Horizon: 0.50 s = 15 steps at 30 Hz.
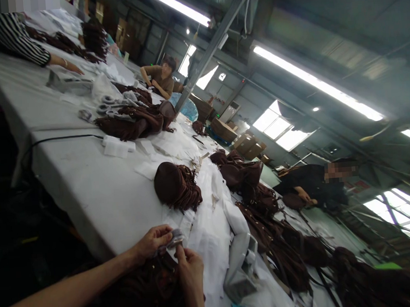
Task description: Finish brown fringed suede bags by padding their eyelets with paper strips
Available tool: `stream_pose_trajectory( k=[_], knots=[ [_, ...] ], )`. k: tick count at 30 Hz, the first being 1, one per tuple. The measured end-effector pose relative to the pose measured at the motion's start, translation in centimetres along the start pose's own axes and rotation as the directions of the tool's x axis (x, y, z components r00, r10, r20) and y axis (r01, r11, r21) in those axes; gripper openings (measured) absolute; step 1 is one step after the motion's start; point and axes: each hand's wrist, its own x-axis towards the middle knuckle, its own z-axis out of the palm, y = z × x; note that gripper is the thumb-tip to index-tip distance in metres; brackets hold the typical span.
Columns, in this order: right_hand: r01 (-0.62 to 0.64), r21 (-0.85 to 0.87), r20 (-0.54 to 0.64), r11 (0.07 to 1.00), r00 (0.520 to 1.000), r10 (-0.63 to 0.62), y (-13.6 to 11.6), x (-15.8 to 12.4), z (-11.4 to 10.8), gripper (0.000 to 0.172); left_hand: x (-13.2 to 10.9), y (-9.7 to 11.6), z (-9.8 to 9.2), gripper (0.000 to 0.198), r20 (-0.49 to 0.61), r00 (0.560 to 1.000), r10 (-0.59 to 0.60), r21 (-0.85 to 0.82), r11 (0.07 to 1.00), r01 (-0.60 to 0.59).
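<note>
Near the front edge of the table, my left hand [155, 241] pinches a small, shiny, see-through roll-like piece [176, 237]. My right hand [190, 266] meets it from the other side, its thumb and fingertips closed against the same piece. Blur hides what kind of thing this is. Dark brown material [145, 290] lies below both hands, in my lap area. Just beyond them on the table sits a stack of dark brown leather-like bags [174, 184], pressed together on their sides.
White sheets [211, 238] and a grey tape dispenser-like object [239, 266] lie to the right. More brown bags [269, 243] line the far side. Scissors [110, 104] rest on another brown pile. A striped sleeve [18, 38] reaches over the table [87, 191]; two other people sit farther off.
</note>
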Motion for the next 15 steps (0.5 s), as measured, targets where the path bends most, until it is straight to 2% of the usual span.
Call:
stream_pose_trajectory(
  k=[5, 9, 12, 15],
  knots=[
    [-0.022, -0.018, -0.009, 1.000, 1.000, 0.022, 0.4, 0.3, 0.8, 0.052, 0.1, -0.5, -0.2, 0.044, -0.015, 0.999, 0.031, 0.027, 0.999, -0.031],
    [-0.015, -0.009, -0.008, 1.000, 1.000, 0.015, 0.5, 0.3, 1.1, 0.046, 0.1, -0.7, -0.2, 0.041, -0.020, 0.998, 0.055, 0.050, 0.997, -0.053],
    [-0.009, 0.040, -0.002, 0.999, 1.000, 0.009, 0.4, 0.0, 1.2, 0.044, 0.0, -0.6, -0.3, 0.041, -0.019, 0.998, 0.059, 0.065, 0.996, -0.057],
    [0.000, 0.173, 0.038, 0.985, 0.999, -0.006, 0.2, -0.4, 1.4, 0.042, -0.1, -0.6, -0.4, 0.044, -0.009, 0.998, 0.055, 0.070, 0.996, -0.054]
  ],
)
